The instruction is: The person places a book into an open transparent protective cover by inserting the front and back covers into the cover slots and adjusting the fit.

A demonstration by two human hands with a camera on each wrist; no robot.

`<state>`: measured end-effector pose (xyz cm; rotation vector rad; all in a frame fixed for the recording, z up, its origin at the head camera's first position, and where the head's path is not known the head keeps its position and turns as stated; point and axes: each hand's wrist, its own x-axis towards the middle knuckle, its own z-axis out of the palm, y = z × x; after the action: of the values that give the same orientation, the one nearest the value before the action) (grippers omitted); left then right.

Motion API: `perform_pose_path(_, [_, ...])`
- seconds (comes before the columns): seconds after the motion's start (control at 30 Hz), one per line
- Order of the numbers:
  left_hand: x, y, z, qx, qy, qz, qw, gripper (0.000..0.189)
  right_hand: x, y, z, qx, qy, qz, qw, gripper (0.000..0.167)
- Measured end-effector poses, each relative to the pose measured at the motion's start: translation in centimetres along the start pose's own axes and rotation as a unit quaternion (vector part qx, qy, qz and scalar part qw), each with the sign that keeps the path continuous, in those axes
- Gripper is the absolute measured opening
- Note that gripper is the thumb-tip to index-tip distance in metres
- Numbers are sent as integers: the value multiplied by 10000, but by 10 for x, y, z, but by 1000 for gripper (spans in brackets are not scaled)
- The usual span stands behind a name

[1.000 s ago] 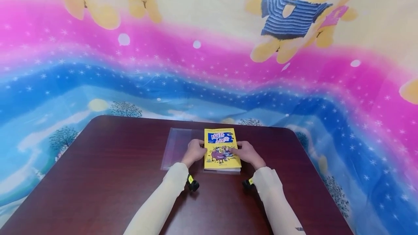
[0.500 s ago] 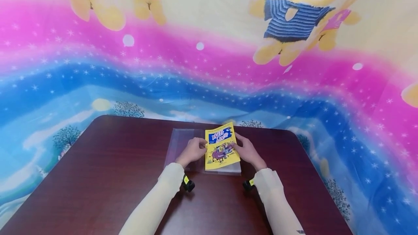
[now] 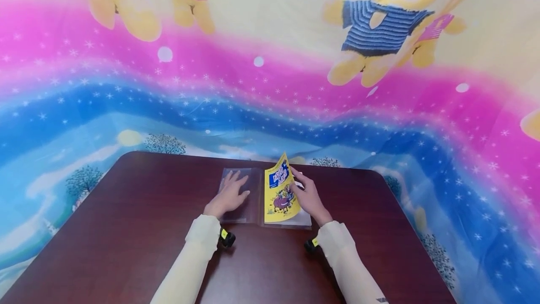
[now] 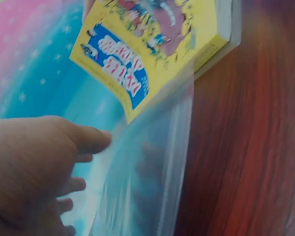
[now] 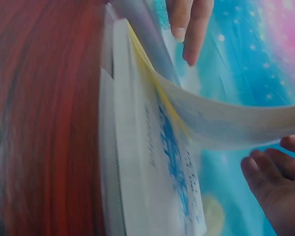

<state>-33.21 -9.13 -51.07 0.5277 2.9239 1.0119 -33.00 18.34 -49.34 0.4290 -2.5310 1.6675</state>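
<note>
A yellow paperback book [image 3: 279, 196] lies on the right half of an opened clear plastic book cover [image 3: 251, 211]. Its front cover is lifted and curls toward the left, baring a white page [image 5: 167, 177]. My right hand [image 3: 310, 197] holds that raised front cover by its free edge, thumb on the printed side, other fingers partly hidden behind it. Spread fingers of my left hand [image 3: 229, 196] hover over the plastic's left flap. In the left wrist view, the clear flap [image 4: 147, 172] bends upward beside the left thumb.
The dark red-brown table [image 3: 139, 229] extends around the book. Behind its far edge hangs a curtain [image 3: 261, 102] printed with bears and snowflakes. Black wrist cameras [image 3: 228, 238] sit under both cuffs.
The book's front cover has been raised from flat and swung leftward by my right hand. My left hand has let go of the book's left edge and moved left over the plastic flap.
</note>
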Motion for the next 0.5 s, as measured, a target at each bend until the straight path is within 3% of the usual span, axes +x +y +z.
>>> perform_pose_path(0.13, [-5,-11,-4,126,-395,-314,9986,59,2,-3,11,108,-37,-88,9999,56])
perform_pose_path(0.3, [-6,-18,-6,313,-598,-397,9969,56,7,-10,21,190,-253,-55,9995,53])
perform_pose_path(0.5, [-7,-18,-6,443,-820,-558,9941,56,7,-22,32,-396,-807,86,9959,49])
